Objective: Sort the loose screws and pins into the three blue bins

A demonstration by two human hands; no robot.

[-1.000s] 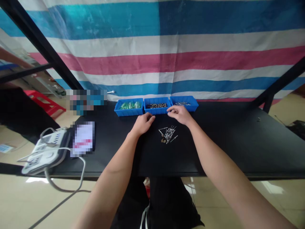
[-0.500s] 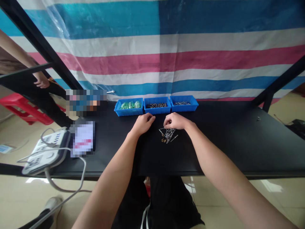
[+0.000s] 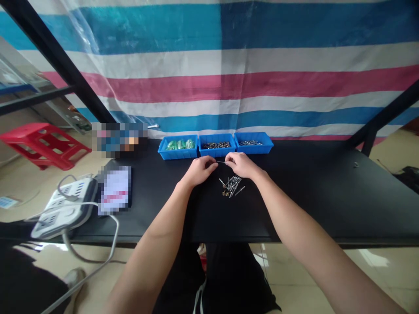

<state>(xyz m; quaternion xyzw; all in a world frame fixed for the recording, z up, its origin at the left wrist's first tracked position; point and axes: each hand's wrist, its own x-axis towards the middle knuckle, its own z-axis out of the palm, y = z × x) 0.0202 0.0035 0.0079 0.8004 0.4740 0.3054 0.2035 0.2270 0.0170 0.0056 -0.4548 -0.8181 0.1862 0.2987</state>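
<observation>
We log: R hand [image 3: 241, 165] pinches thin pin [image 3: 221, 162], just in front of mid bin [image 3: 216, 151] | L hand [image 3: 199, 171] curled shut, tips at pin end, contents not vis. | rivet pile [image 3: 231, 186] nearer us than bin.

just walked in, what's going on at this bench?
A person works at a black table. The right hand pinches a thin metal pin; the left hand, fingers closed, meets its other end. A loose pile of pins lies beside the hands, with three blue bins behind.
</observation>
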